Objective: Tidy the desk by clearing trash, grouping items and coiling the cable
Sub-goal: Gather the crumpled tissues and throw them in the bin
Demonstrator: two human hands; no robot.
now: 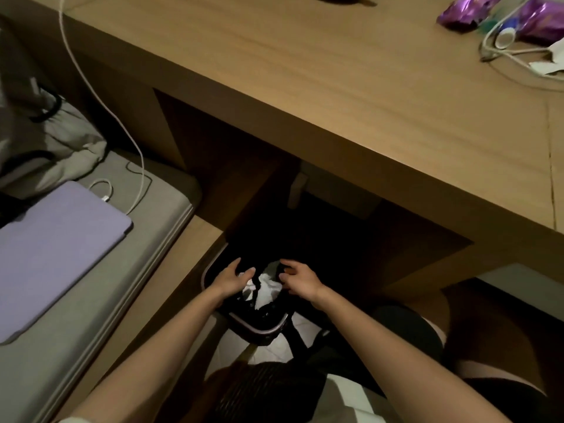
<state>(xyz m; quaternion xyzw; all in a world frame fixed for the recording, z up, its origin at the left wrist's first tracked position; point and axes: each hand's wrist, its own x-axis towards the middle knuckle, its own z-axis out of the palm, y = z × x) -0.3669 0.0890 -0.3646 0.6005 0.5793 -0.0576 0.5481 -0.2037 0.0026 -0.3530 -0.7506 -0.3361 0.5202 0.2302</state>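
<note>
- White crumpled paper (264, 290) is noted at lower centre of the frame, lying inside the bin between the two hands.
- Left hand (233, 277): fingers are held fairly straight and apart, tips at the paper's edge; nothing is gripped.
- Right hand (297, 280): fingers are curled down over the bin's dark far side; whether the black liner is pinched cannot be told in the gloom.
- Bin (259, 329), black-lined with a pale rim, is set on the floor under the desk (335, 87) overhang, just beyond a mesh chair seat (259, 392).
- Step judged: trash-clearing, with the paper being let go or pressed down.
- Left on the desk, upper right of the frame: purple wrappers (464, 12), a white cable (487, 35) loosely looped near a tape roll (503, 38), and a torn paper scrap (546, 65).
- Next move, as judged: both hands are needed up at that cluster; trash is to be picked out first, then the cable freed and coiled.
- Far left: a lavender flat device (52, 248) is seen on a grey mattress, with a charging lead (105, 197) plugged in.
</note>
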